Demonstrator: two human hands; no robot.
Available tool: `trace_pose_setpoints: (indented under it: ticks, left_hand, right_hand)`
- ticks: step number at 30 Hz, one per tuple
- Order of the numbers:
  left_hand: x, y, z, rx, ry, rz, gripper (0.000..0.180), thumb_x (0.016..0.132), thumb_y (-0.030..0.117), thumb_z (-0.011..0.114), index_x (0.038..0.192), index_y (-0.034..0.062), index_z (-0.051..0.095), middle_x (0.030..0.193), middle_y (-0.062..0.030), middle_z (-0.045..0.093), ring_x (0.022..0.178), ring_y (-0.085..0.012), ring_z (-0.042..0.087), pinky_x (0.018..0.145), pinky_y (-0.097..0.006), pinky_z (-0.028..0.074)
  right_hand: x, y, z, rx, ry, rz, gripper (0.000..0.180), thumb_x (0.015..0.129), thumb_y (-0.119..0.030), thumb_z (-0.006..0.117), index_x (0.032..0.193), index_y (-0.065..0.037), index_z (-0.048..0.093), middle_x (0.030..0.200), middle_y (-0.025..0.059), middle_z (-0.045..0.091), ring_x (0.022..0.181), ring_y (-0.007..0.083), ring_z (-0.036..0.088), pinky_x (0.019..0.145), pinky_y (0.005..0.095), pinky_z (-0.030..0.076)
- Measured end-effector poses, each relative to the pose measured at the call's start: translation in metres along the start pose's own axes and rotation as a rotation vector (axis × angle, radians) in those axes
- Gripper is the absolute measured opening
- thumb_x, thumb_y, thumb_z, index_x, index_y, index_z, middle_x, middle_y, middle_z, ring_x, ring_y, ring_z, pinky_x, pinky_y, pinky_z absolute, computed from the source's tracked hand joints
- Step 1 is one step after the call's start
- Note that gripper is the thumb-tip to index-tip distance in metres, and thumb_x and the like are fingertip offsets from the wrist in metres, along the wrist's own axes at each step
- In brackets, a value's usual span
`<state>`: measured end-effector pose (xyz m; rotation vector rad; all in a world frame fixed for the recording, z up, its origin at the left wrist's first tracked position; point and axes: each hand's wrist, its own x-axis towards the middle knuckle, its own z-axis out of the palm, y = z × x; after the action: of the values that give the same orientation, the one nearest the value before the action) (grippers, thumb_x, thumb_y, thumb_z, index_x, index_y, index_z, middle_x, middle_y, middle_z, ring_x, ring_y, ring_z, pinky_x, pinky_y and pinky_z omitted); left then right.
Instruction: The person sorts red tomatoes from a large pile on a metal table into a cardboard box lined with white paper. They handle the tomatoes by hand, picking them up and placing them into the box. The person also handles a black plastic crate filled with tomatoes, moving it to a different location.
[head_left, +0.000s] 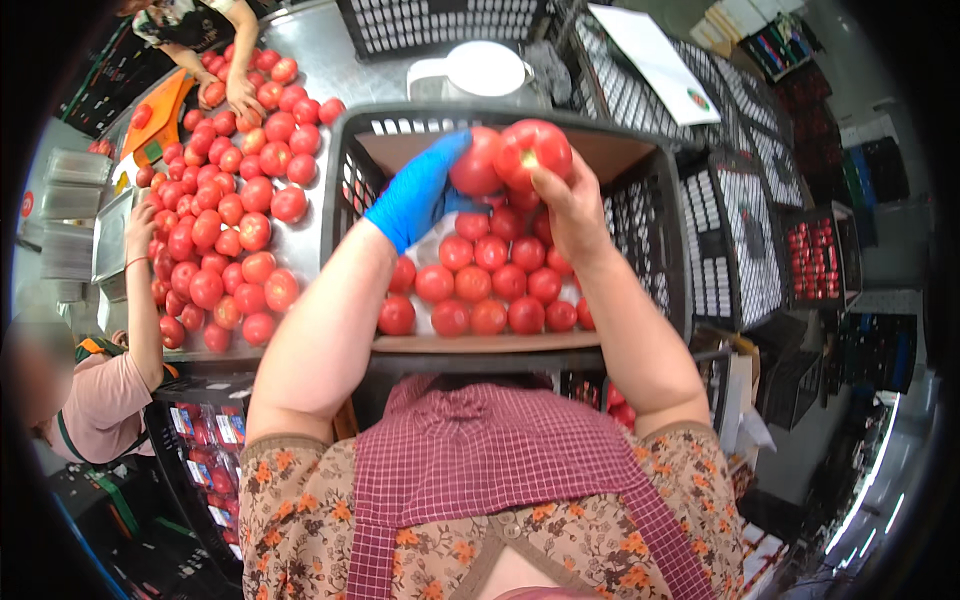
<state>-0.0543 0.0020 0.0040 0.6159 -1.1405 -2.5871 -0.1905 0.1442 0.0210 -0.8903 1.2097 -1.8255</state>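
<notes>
On the left, loose red tomatoes [225,200] are lying spread across a steel worktop [310,240], where one co-worker's hand [140,225] is reaching in from the near left edge and another co-worker's hand [240,95] is resting among the fruit at the far end, beside an orange tray [165,115]. At centre, a person in a checked apron is working over a black plastic crate [345,170], which is holding rows of tomatoes [480,290] on its lined floor. The left hand [420,190], wearing a blue glove, is curling round a red tomato [475,165] above the crate's far side. Just to its right, the bare right hand [570,205] is gripping a second tomato [535,148], touching the first. Further right, empty black crates [740,250] are standing stacked, with a white container [480,72] lying beyond the crate.
</notes>
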Motion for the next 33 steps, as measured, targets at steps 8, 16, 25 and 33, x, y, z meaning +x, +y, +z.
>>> trace_pose_setpoints:
  ticks: [8, 16, 25, 33]
  left_hand:
    - [-0.001, -0.01, 0.005, 0.023, -0.024, 0.075, 0.046, 0.099, 0.034, 0.051, 0.136, 0.0074, 0.047, 0.13, -0.0094, 0.054, 0.117, -0.0196, 0.055, 0.097, -0.034, 0.049]
    - [0.018, -0.034, -0.007, -0.081, -0.124, 0.086, 0.031, 0.102, 0.03, 0.046, 0.126, 0.0117, 0.053, 0.132, -0.0059, 0.055, 0.119, -0.0188, 0.054, 0.105, -0.035, 0.042]
    - [-0.006, -0.033, 0.066, -0.155, 0.085, -0.017, 0.072, 0.099, 0.056, 0.032, 0.15, 0.0067, 0.024, 0.157, -0.0104, 0.024, 0.144, -0.0266, 0.022, 0.119, -0.049, 0.013]
    - [0.001, -0.025, 0.004, 0.097, 0.046, -0.047, 0.071, 0.098, 0.061, 0.03, 0.146, 0.0097, 0.036, 0.145, -0.0164, 0.043, 0.132, -0.0302, 0.043, 0.111, -0.046, 0.03]
  right_hand:
    - [-0.002, 0.003, 0.0, 0.314, -0.025, 0.326, 0.072, 0.081, -0.054, 0.067, 0.133, -0.009, 0.047, 0.127, 0.0118, 0.055, 0.116, 0.0248, 0.055, 0.092, 0.046, 0.049]
    - [-0.004, 0.008, -0.012, 0.418, -0.048, 0.312, 0.066, 0.077, -0.055, 0.07, 0.126, -0.013, 0.055, 0.119, 0.0064, 0.062, 0.108, 0.0232, 0.062, 0.082, 0.0481, 0.054]
    - [-0.037, -0.037, -0.017, 0.346, 0.069, 0.113, 0.055, 0.076, -0.049, 0.073, 0.108, -0.004, 0.064, 0.105, 0.0103, 0.065, 0.099, 0.0223, 0.063, 0.068, 0.0439, 0.057]
    - [-0.168, -0.082, -0.088, 0.561, 0.39, -0.162, 0.046, 0.084, -0.03, 0.063, 0.119, -0.003, 0.055, 0.116, 0.0164, 0.059, 0.105, 0.0334, 0.058, 0.089, 0.0515, 0.049]
